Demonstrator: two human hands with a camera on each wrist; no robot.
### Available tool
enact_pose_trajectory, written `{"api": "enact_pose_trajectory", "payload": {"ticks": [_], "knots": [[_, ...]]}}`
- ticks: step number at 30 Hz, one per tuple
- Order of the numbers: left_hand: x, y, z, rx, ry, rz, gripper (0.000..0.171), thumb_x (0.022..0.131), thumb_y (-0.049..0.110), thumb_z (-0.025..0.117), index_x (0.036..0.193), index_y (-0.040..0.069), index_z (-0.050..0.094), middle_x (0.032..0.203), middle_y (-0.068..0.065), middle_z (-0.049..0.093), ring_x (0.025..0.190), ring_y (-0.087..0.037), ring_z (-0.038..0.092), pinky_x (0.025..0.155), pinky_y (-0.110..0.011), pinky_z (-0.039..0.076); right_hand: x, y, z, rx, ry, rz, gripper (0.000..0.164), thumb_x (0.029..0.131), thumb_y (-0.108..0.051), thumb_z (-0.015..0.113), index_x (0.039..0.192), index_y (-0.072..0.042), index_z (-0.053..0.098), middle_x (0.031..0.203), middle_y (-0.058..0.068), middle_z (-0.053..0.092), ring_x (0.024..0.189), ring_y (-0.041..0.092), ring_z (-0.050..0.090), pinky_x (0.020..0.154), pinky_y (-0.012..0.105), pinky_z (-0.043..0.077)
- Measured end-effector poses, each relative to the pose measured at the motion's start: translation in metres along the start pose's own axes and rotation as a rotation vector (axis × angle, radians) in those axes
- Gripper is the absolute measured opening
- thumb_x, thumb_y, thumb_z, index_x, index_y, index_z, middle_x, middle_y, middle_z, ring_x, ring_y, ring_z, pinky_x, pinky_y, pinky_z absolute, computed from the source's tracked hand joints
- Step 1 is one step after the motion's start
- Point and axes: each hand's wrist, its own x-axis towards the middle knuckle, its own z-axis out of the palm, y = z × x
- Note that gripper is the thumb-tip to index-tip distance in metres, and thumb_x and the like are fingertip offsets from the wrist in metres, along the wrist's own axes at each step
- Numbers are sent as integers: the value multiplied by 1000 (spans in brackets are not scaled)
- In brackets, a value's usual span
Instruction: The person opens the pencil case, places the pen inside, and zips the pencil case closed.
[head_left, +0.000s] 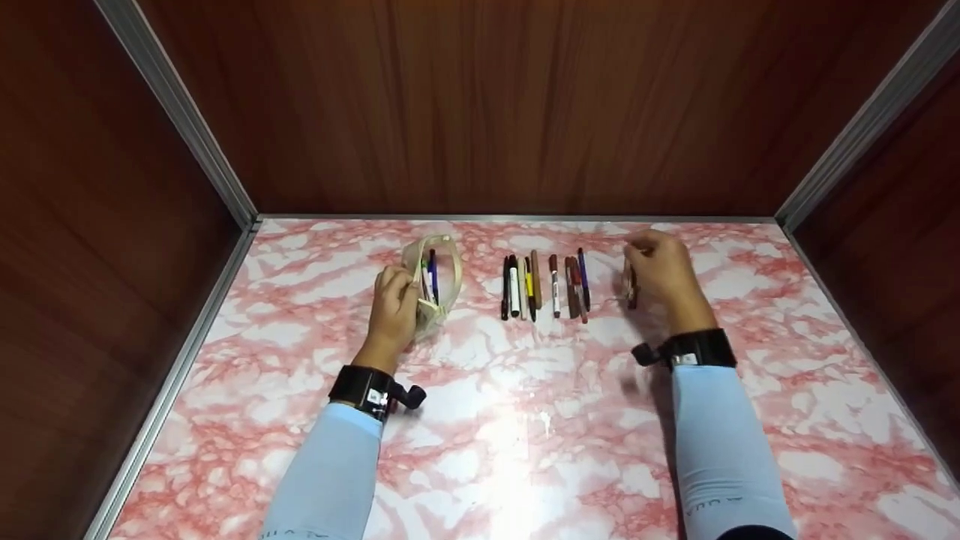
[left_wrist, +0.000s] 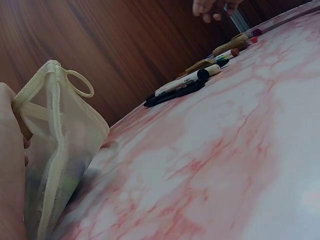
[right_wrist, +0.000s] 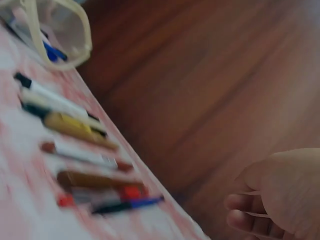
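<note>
My left hand (head_left: 395, 300) grips the near-left side of a cream mesh pencil pouch (head_left: 453, 271), which stands with its mouth open. Inside the pouch lie a blue pen (head_left: 433, 276) and a green-tipped one. To the right, my right hand (head_left: 664, 264) hovers with bent fingers over a slim dark brown pen (head_left: 632, 289); whether it pinches that pen is unclear. Between the hands lies a row of pens and markers, among them a white marker (head_left: 514, 289), a yellow-marked pen (head_left: 529, 285), a brown-capped marker (head_left: 555, 286) and a blue pen (head_left: 584, 279).
The pens lie on a red-and-white marbled tabletop (head_left: 480, 420). Dark wooden panels (head_left: 480, 105) close off the back and both sides, with grey metal strips (head_left: 517, 218) along the edges. Each wrist wears a black camera band (head_left: 701, 349).
</note>
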Motion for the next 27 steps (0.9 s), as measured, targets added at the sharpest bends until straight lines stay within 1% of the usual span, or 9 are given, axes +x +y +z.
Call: {"api": "enact_pose_trajectory", "payload": {"ticks": [2, 3, 5, 8, 11, 15, 18, 24, 27], "knots": [[-1, 0, 0, -4, -4, -7, 16, 104, 4, 57, 91, -5, 62, 116, -24, 60, 122, -41, 55, 113, -50, 45, -6, 15, -10, -11, 24, 38, 32, 110, -15, 66, 134, 2, 78, 122, 25, 80, 104, 27, 71, 90, 29, 53], [-1, 0, 1, -4, -4, -8, 16, 104, 4, 57, 91, -5, 62, 116, -23, 60, 123, -41, 55, 113, -50, 45, -7, 21, -12, -14, 13, 47, 34, 110, -16, 66, 137, 2, 76, 123, 26, 80, 105, 28, 72, 91, 30, 54], [-2, -1, 1, -8, -6, -12, 17, 104, 4, 56, 91, -5, 61, 117, -24, 60, 124, -41, 55, 114, -49, 45, -10, 31, -16, -14, -7, 58, 40, 111, -19, 65, 144, 3, 72, 125, 29, 78, 110, 34, 72, 96, 37, 56], [-2, -1, 2, -14, -4, -6, 17, 104, 4, 57, 91, -5, 62, 117, -24, 60, 123, -41, 55, 114, -48, 45, -13, 43, -17, -4, -36, 88, 48, 112, -20, 63, 154, 2, 63, 130, 33, 73, 118, 43, 71, 107, 52, 55], [-2, -2, 2, -16, 4, 7, 17, 104, 3, 57, 91, -6, 62, 115, -24, 60, 121, -41, 55, 113, -47, 45, -14, 53, -16, -9, -65, 107, 51, 112, -20, 63, 157, 3, 59, 133, 34, 70, 124, 48, 69, 113, 60, 53], [-2, -2, 1, -15, 15, 21, 17, 103, 3, 56, 90, -6, 61, 114, -24, 60, 120, -41, 55, 111, -46, 45, -12, 60, -12, -55, -110, 62, 50, 112, -17, 64, 157, 5, 60, 130, 36, 70, 122, 50, 70, 113, 63, 53], [-2, -2, 0, -11, 14, 24, 17, 103, 3, 56, 90, -6, 61, 114, -25, 60, 120, -42, 55, 111, -46, 45, -11, 62, -9, -88, -150, 36, 50, 113, -17, 63, 159, 3, 60, 129, 38, 69, 122, 52, 70, 114, 65, 52], [-2, 2, -1, -9, 2, 12, 17, 104, 3, 54, 90, -6, 61, 116, -25, 60, 123, -43, 55, 115, -52, 44, -14, 64, -5, -161, -203, 43, 48, 117, -21, 59, 162, -4, 61, 141, 39, 58, 132, 56, 63, 119, 69, 49], [-1, 3, 1, -17, -3, 2, 18, 104, 3, 54, 90, -6, 60, 117, -26, 60, 125, -44, 55, 118, -53, 44, -15, 63, -6, -183, -198, 41, 46, 117, -20, 59, 159, -2, 63, 139, 38, 58, 131, 55, 63, 118, 69, 49]]}}
